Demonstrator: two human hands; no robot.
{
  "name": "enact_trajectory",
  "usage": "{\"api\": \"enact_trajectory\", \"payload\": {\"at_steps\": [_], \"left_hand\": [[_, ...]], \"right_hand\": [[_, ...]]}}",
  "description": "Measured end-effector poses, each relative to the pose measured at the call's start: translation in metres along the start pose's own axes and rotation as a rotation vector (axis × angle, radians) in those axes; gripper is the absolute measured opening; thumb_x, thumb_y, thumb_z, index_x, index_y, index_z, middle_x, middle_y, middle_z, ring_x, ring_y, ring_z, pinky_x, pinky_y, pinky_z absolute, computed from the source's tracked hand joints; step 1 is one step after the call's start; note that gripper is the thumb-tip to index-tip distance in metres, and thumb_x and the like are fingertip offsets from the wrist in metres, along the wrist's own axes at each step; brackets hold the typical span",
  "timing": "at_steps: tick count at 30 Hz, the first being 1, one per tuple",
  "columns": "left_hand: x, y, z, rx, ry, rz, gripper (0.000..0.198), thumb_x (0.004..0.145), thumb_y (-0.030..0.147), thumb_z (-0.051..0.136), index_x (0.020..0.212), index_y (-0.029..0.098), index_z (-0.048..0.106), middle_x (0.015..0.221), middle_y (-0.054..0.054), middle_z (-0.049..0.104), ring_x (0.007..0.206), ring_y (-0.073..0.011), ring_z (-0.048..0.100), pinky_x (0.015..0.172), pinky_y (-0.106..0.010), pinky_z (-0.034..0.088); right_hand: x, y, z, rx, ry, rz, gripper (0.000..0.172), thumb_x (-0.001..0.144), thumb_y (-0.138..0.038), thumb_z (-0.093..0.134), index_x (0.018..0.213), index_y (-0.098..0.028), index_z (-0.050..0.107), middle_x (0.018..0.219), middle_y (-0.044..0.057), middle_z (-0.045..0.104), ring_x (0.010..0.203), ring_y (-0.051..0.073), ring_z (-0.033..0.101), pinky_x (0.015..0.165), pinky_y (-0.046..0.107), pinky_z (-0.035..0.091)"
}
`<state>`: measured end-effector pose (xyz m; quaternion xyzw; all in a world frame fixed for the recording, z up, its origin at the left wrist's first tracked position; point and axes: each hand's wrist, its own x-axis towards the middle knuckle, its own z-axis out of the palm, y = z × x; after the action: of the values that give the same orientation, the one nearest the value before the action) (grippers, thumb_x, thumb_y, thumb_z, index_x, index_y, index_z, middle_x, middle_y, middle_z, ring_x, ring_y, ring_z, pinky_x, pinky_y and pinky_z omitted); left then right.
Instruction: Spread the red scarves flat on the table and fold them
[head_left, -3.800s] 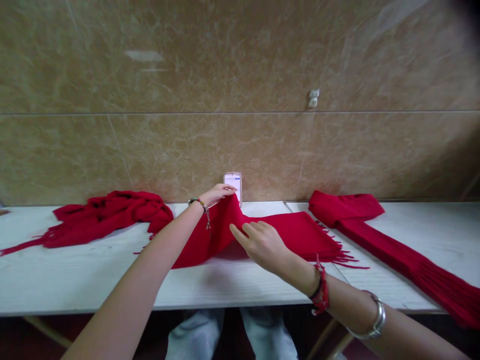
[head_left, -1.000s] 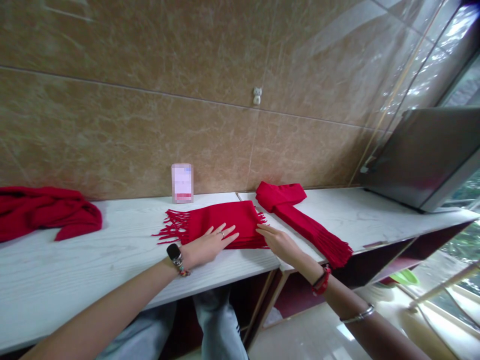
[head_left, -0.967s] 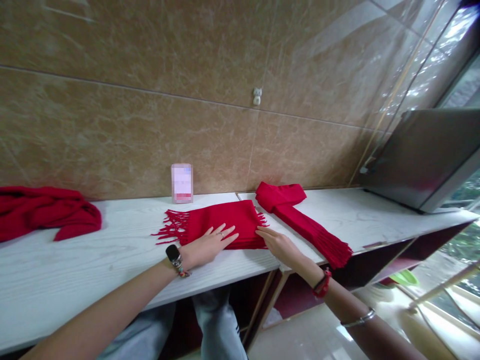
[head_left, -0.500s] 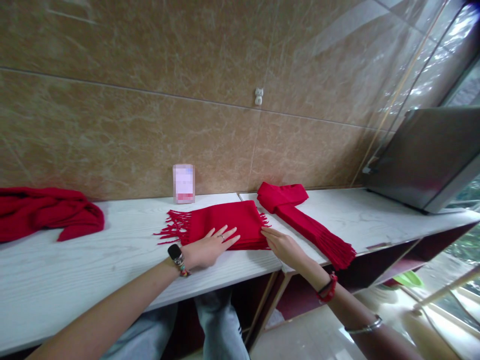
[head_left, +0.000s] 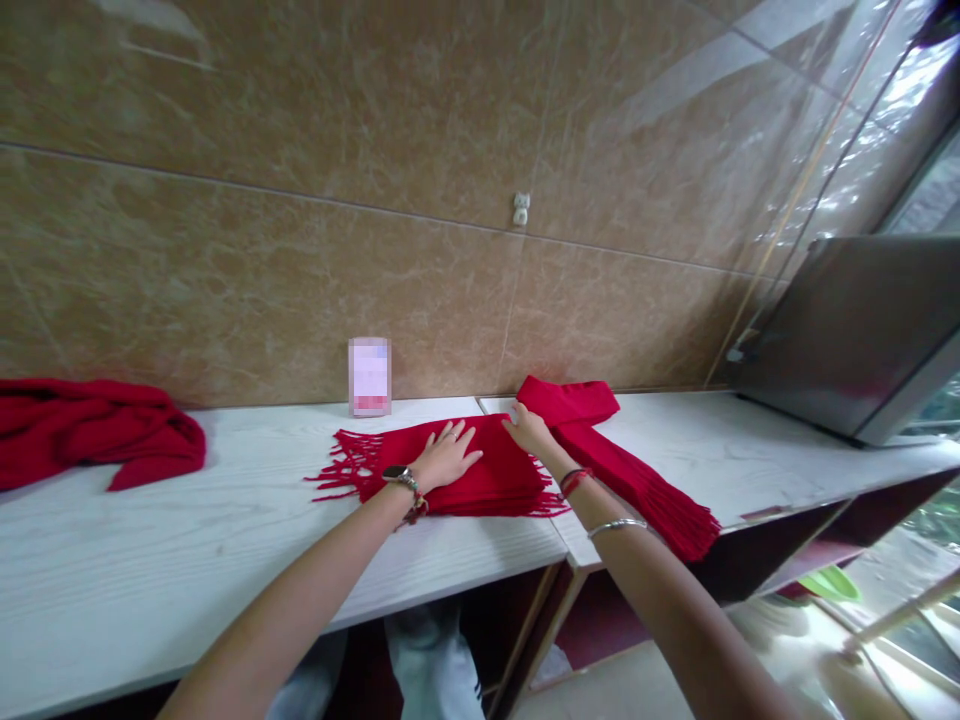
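Observation:
A folded red scarf (head_left: 499, 485) with fringe at both short ends lies flat on the white counter in front of me. My left hand (head_left: 448, 458) rests on top of it, open, with its fingers spread. At the scarf's far right corner, my right hand (head_left: 529, 430) has its fingers bent together on the edge, seemingly pinching the cloth. Just right of it, a second red scarf (head_left: 622, 480) is laid in a long narrow strip with its far end bent over; my right forearm covers part of it.
A bunched red cloth (head_left: 97, 430) lies at the counter's left. A phone with a blurred screen (head_left: 370, 378) leans on the tiled wall. A large grey metal box (head_left: 847, 335) stands at the right end of the counter (head_left: 262, 560), which has open shelves below.
My right hand has moved from the scarf's near right side to its far right corner. My left hand has slid slightly farther up the scarf. The view has tilted a little.

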<state>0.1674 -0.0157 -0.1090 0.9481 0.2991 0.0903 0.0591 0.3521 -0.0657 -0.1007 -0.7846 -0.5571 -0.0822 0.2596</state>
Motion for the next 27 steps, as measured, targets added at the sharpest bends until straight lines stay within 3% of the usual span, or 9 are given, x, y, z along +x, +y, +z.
{"api": "enact_trajectory", "payload": {"at_steps": [6,10,14,21,24,27], "left_hand": [[-0.006,-0.004,0.014,-0.015,0.019,-0.007,0.059,0.087,0.052,0.023,0.135,0.019,0.026,0.144,-0.011,0.017,0.132,-0.0261,0.01,0.102,-0.048,0.017],[-0.013,0.0,0.006,-0.038,0.049,-0.059,0.063,0.085,0.058,0.024,0.136,0.02,0.025,0.144,-0.011,0.015,0.131,-0.0293,0.008,0.101,-0.051,0.015],[-0.021,0.003,-0.002,-0.048,0.096,-0.086,0.062,0.086,0.056,0.024,0.135,0.019,0.026,0.145,-0.012,0.013,0.131,-0.0306,0.004,0.101,-0.053,0.014],[-0.024,0.002,0.003,-0.117,-0.072,-0.115,0.065,0.085,0.059,0.021,0.136,0.021,0.023,0.145,-0.011,0.011,0.131,-0.0319,0.007,0.099,-0.055,0.017],[-0.024,0.002,0.004,-0.124,-0.056,-0.115,0.065,0.084,0.059,0.022,0.136,0.02,0.024,0.145,-0.012,0.011,0.131,-0.0321,0.006,0.099,-0.055,0.017],[-0.024,0.001,0.003,-0.151,-0.04,-0.121,0.063,0.085,0.057,0.02,0.136,0.019,0.025,0.145,-0.011,0.011,0.131,-0.0317,0.006,0.1,-0.054,0.016]], "right_hand": [[-0.002,0.009,0.028,0.036,0.062,-0.018,0.036,0.078,-0.011,0.044,0.113,-0.012,0.05,0.097,0.014,0.064,0.09,0.021,0.059,0.077,0.029,0.044],[-0.002,0.012,0.021,0.055,0.101,-0.067,0.034,0.081,-0.013,0.039,0.112,-0.013,0.052,0.098,0.012,0.061,0.09,0.02,0.057,0.078,0.03,0.044],[-0.002,0.012,0.015,0.091,0.187,-0.229,0.034,0.084,-0.017,0.035,0.112,-0.016,0.055,0.095,0.011,0.059,0.087,0.02,0.056,0.078,0.031,0.044],[-0.006,0.025,0.03,-0.02,0.039,-0.188,0.033,0.081,-0.013,0.037,0.101,-0.015,0.063,0.086,0.009,0.062,0.081,0.018,0.058,0.076,0.029,0.045],[-0.005,0.019,0.023,-0.052,0.079,-0.215,0.032,0.08,-0.015,0.04,0.105,-0.015,0.061,0.102,0.013,0.058,0.095,0.021,0.054,0.083,0.034,0.043],[-0.006,-0.001,0.014,-0.076,0.113,-0.317,0.035,0.082,-0.019,0.04,0.112,-0.012,0.056,0.122,0.018,0.047,0.114,0.026,0.042,0.092,0.039,0.038]]}}
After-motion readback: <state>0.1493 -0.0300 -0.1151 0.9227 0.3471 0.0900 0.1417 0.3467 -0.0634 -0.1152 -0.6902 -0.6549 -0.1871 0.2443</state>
